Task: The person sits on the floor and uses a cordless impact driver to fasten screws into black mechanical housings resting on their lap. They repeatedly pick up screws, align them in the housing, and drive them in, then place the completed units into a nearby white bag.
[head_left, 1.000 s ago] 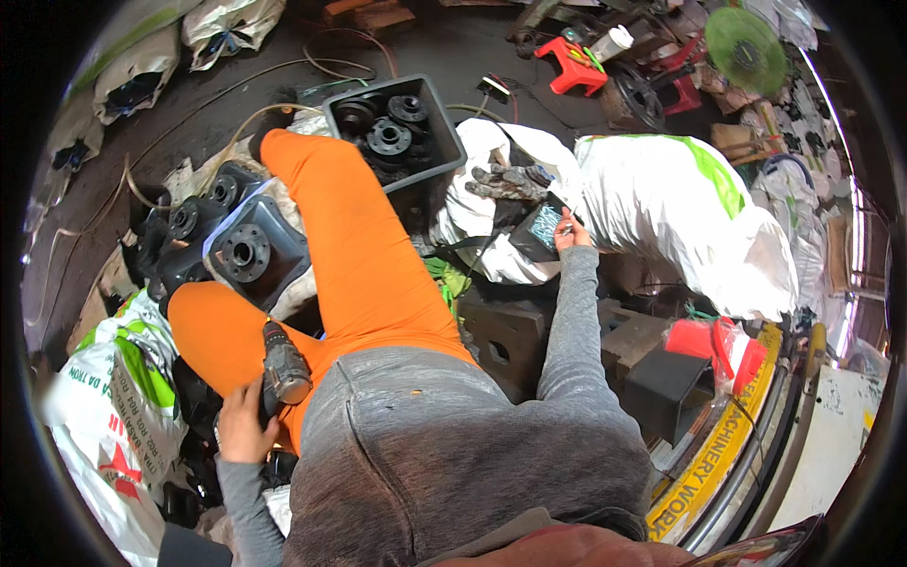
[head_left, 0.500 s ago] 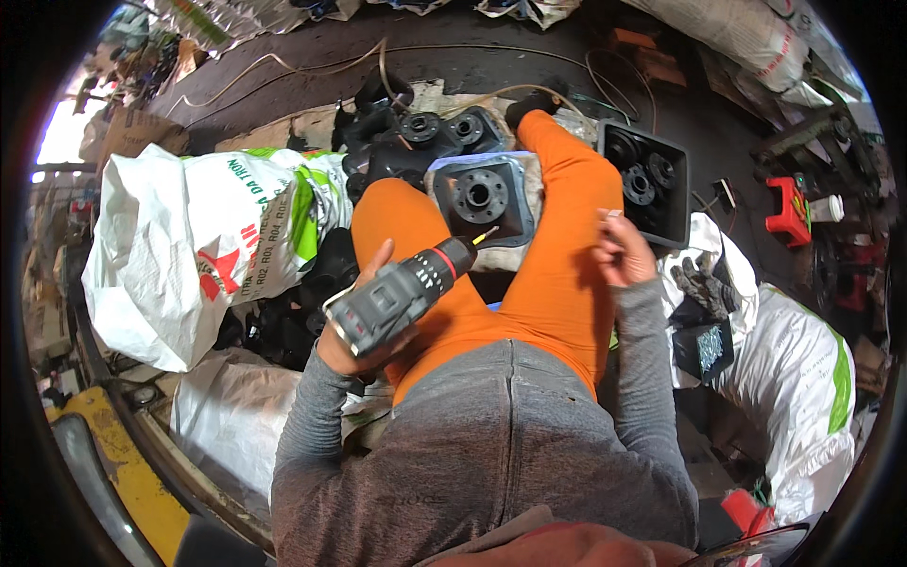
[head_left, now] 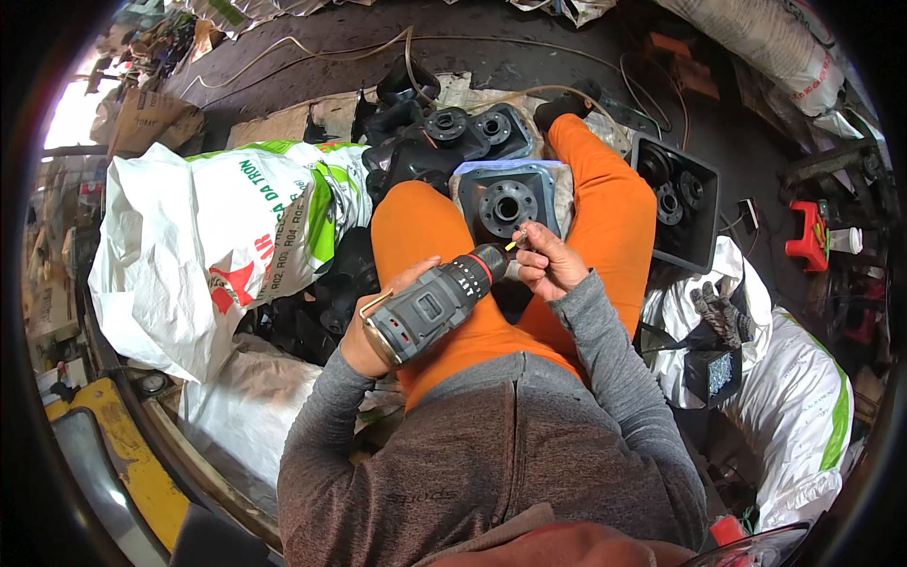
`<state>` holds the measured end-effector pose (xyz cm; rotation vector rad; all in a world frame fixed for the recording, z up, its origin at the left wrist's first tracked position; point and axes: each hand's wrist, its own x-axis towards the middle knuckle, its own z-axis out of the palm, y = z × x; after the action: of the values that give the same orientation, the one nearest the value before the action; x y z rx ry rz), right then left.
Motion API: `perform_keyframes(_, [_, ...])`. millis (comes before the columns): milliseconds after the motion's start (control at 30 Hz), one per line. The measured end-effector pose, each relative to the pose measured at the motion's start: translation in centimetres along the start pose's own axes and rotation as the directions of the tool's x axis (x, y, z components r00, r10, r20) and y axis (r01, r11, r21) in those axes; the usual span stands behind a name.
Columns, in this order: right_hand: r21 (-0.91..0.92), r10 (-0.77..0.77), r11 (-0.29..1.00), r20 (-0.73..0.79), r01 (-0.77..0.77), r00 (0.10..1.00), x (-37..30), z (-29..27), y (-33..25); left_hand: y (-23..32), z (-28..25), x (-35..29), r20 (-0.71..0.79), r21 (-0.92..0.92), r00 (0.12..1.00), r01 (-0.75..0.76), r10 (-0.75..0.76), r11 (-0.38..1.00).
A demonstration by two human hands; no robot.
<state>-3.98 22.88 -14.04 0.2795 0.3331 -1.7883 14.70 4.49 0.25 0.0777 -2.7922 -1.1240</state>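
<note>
My left hand (head_left: 361,342) is wrapped round the handle of a grey and black cordless drill (head_left: 427,307) with a red ring near its chuck. The drill points away and to the right, a yellowish bit (head_left: 515,243) in its chuck. At the bit's tip, the fingers of my right hand (head_left: 553,262) are pinched together on something small that I cannot make out. Just beyond, between my knees, sits a black square-based part (head_left: 470,186) with a round flange (head_left: 507,209), holes ringing its centre.
More black flanged parts (head_left: 444,125) lie beyond my left knee. A black crate (head_left: 704,248) holding similar parts stands right of my right leg. Nearer are a grey glove (head_left: 720,317) and a small dark box of shiny small pieces (head_left: 720,374). A large white sack (head_left: 156,265) bulges at the left.
My right hand has come left from over my right thigh to the drill bit's tip, its fingers now pinched. The drill stays in my left hand, and the whole view has shifted slightly.
</note>
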Motion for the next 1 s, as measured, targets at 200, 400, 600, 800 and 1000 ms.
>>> perform_keyframes(200, [0.016, 0.021, 1.0, 0.007, -0.021, 1.0, 0.1, -0.3, -0.2, -0.2, 0.2, 0.2, 0.062, -0.111, 0.99, 0.135, -0.129, 0.985])
perform_keyframes(400, [0.009, 0.026, 1.0, -0.023, -0.026, 0.999, 0.0, -0.1, 0.0, -0.6, -0.2, 0.6, 0.096, -0.013, 0.994, 0.061, -0.06, 0.998])
perform_keyframes(600, [-0.092, -0.017, 0.996, -0.132, 0.004, 0.991, 0.1, 0.2, 0.4, 0.8, -0.6, 1.3, 0.118, -0.034, 0.976, 0.189, -0.184, 0.981])
perform_keyframes(800, [-0.046, 0.015, 0.999, -0.102, -0.02, 0.995, 0.5, -0.9, 1.4, 0.0, -0.3, 1.1, 0.127, -0.042, 0.974, 0.194, -0.187, 0.98])
perform_keyframes(1000, [-0.24, -0.053, 0.97, -0.395, -0.048, 0.917, 0.2, -1.4, 1.5, -1.2, -0.4, 1.7, 0.08, -0.019, 0.977, 0.2, -0.198, 0.98])
